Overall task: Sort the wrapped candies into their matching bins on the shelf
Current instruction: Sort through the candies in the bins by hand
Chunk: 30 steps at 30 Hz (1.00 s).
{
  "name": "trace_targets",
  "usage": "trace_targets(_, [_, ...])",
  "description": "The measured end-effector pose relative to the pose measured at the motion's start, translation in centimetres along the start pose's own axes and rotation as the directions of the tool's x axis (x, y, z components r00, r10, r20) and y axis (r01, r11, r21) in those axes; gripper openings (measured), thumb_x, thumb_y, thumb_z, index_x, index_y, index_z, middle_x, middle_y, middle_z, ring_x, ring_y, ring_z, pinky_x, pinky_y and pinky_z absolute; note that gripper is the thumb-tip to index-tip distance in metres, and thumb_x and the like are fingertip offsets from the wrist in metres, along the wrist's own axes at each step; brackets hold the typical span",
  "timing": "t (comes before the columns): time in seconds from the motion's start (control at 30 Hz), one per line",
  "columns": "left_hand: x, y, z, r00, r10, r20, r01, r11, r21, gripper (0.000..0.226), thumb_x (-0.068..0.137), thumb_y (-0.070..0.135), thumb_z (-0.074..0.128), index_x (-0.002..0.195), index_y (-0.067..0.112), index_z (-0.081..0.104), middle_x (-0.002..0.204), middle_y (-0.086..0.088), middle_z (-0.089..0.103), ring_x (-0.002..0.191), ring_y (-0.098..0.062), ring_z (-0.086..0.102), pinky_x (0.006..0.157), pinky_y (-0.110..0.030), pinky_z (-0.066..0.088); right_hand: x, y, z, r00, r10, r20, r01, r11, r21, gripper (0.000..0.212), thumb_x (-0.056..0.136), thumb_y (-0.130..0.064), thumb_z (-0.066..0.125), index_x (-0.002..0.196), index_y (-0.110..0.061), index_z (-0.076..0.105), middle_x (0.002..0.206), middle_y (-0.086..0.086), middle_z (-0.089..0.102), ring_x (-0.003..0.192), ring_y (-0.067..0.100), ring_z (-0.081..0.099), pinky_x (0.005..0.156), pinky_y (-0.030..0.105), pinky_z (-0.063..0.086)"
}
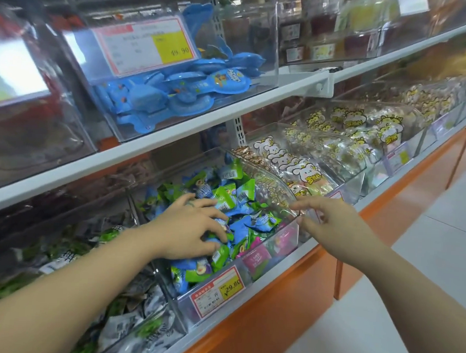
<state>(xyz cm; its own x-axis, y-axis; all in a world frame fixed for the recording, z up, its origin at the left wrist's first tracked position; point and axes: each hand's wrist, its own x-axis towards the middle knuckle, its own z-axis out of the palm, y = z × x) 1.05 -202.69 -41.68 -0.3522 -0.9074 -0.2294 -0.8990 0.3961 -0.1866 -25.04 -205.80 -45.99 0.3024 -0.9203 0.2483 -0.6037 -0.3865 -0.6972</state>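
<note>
Bright, even shop light is coming down from overhead, and the floor tiles (425, 270) at the lower right of the frame are washing out pale. Glare is streaking across the clear bin fronts, and a white reflection is blooming on the acrylic panel (14, 73) at the left edge. The upper shelf (174, 132) is throwing soft shade over the backs of the lower bins. The wide lens is bending the shelf lines toward the corners. The upper right and far left are smearing into blur. The wrapped candies (240, 220) at centre are showing sharpest, while the right hand (332, 226) is looking slightly soft at its fingertips.
</note>
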Motion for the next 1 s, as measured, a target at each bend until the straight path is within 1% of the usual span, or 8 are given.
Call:
trace_targets(0.07, [0.1,0.7,-0.8,0.998,-0.014,0.061,0.02,0.994,-0.11,0.026,0.092,0.048,0.05,0.115,0.047,0.06,0.148,0.02,0.034,0.141,-0.006,0.019,0.117,-0.047,-0.001,0.1,0.0,0.0,1.0,0.009,-0.003,-0.009,1.0,-0.007,0.027,0.092,-0.017,0.057,0.115,-0.028,0.065,0.13,-0.014,0.056,0.121,0.006,0.049,0.083,0.011,0.029])
trace_targets(0.13, [0.7,1.4,-1.7,1.0,-0.014,0.026,0.021,0.96,-0.28,0.024,0.092,0.043,0.055,0.114,0.04,0.063,0.137,0.017,0.048,0.128,-0.005,0.041,0.114,-0.042,0.021,0.2,0.0,0.1,1.0,0.016,-0.015,-0.016,1.0,-0.004,0.026,0.091,-0.018,0.058,0.113,-0.028,0.065,0.13,-0.013,0.057,0.12,0.007,0.051,0.081,0.014,0.031])
trace_targets(0.23, [2.5,2.8,-2.4,0.994,-0.045,-0.099,-0.001,0.907,-0.421,0.023,0.093,0.03,0.058,0.115,0.03,0.065,0.114,0.013,0.063,0.099,-0.003,0.058,0.091,-0.029,0.047,0.2,-0.2,0.1,1.0,0.019,-0.02,-0.02,1.0,-0.004,0.026,0.091,-0.018,0.058,0.114,-0.026,0.065,0.13,-0.011,0.058,0.12,0.009,0.051,0.082,0.015,0.032])
trace_targets(0.3, [4.0,3.7,-2.1,0.996,-0.048,-0.078,0.015,0.926,-0.377,0.026,0.093,0.025,0.058,0.118,0.025,0.064,0.113,0.011,0.064,0.094,-0.005,0.058,0.084,-0.025,0.047,0.2,-0.3,0.1,1.0,0.019,-0.022,-0.019,1.0,-0.007,0.026,0.091,-0.018,0.058,0.115,-0.026,0.065,0.129,-0.011,0.058,0.12,0.009,0.05,0.083,0.014,0.032])
trace_targets(0.4, [6.1,4.3,-1.2,0.997,-0.051,0.054,0.065,0.947,-0.314,0.03,0.091,0.026,0.061,0.121,0.02,0.062,0.116,0.002,0.065,0.101,-0.013,0.06,0.09,-0.03,0.049,0.2,-0.1,0.1,1.0,0.017,-0.019,-0.017,1.0,-0.003,0.025,0.09,-0.019,0.059,0.114,-0.026,0.065,0.128,-0.012,0.058,0.12,0.008,0.051,0.083,0.014,0.032])
trace_targets(0.53, [7.1,4.4,-0.8,0.987,-0.073,0.145,0.126,0.907,-0.401,0.037,0.091,0.035,0.061,0.125,0.021,0.057,0.117,0.005,0.061,0.099,-0.011,0.057,0.085,-0.024,0.045,0.1,0.2,0.0,1.0,0.003,-0.011,-0.003,1.0,0.0,0.025,0.091,-0.019,0.059,0.114,-0.026,0.065,0.128,-0.013,0.058,0.12,0.006,0.049,0.082,0.011,0.029])
trace_targets(0.73, [7.2,4.5,-0.3,0.981,-0.087,0.173,0.161,0.864,-0.477,0.039,0.089,0.018,0.062,0.126,0.016,0.05,0.092,0.009,0.051,0.065,-0.002,0.047,0.051,-0.008,0.035,0.4,0.1,-0.2,1.0,0.005,0.005,-0.005,1.0,-0.01,0.025,0.092,-0.022,0.058,0.115,-0.027,0.064,0.13,-0.012,0.056,0.122,0.008,0.048,0.084,0.014,0.031])
trace_targets(1.0, [6.0,4.7,-1.0,0.97,-0.087,0.229,0.197,0.832,-0.519,0.043,0.089,0.018,0.065,0.129,0.014,0.051,0.087,0.012,0.041,0.049,-0.006,0.043,0.044,-0.02,0.041,0.2,0.0,-0.2,1.0,0.001,-0.002,-0.001,1.0,-0.001,0.024,0.091,-0.022,0.058,0.114,-0.027,0.065,0.128,-0.01,0.057,0.119,0.009,0.05,0.08,0.014,0.03])
